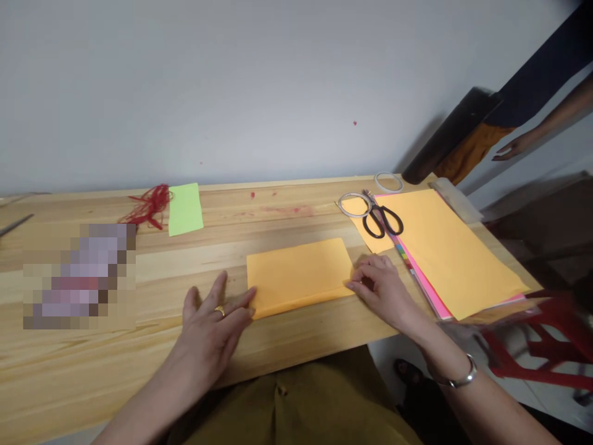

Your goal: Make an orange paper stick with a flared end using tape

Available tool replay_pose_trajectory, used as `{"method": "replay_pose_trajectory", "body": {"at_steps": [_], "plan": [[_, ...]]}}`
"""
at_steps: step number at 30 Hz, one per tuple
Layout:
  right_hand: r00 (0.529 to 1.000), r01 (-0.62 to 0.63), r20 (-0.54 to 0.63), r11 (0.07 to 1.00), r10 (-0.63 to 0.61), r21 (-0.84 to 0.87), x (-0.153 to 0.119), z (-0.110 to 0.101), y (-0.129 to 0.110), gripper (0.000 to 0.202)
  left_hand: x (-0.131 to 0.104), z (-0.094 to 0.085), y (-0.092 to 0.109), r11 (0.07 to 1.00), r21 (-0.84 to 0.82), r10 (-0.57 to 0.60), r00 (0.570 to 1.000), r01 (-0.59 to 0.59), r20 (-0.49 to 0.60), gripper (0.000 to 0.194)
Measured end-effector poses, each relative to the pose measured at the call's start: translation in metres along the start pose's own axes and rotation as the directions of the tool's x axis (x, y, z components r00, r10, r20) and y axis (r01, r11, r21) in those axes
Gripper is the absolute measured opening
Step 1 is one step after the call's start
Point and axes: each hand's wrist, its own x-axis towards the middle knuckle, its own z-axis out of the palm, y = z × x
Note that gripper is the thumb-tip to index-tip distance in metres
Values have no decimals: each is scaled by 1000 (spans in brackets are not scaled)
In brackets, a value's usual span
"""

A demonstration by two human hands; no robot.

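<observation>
A sheet of orange paper [299, 269] lies before me on the wooden table, with a narrow fold along its near edge. At its lower left corner, my left hand [215, 324] grips the folded edge between thumb and forefinger while the other fingers spread over the wood. A gold ring is on that hand. My right hand [382, 287] pinches the lower right corner of the sheet, its fingers curled. Just beyond the right hand lie black-handled scissors [382, 222] on a small orange paper piece [377, 241].
A stack of orange and pink paper [456, 247] lies at right, with tape rolls [388, 182] behind. To the left are a green paper [185, 209], tangled red string [151, 207] and a blurred-out object [83, 278]. A red stool [542, 346] and another person's hand [514, 147] are at right.
</observation>
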Motion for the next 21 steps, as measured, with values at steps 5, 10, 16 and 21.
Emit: {"method": "replay_pose_trajectory", "body": {"at_steps": [5,10,16,21], "plan": [[989,128,-81,991,-125,37,-10,5,-6,5,1,-2,1,1000,-26,2,1000,-2,-5,22],[983,177,-35,984,-178,-25,-10,9,-14,12,2,-5,1,999,-26,23,1000,-23,-9,22],[980,197,-26,980,-198,-37,-8,10,-6,13,2,-6,1,999,-28,19,1000,-19,-3,23],[992,129,2,991,-129,40,-7,6,5,19,2,-5,2,999,-49,4,1000,-5,-14,23]]}}
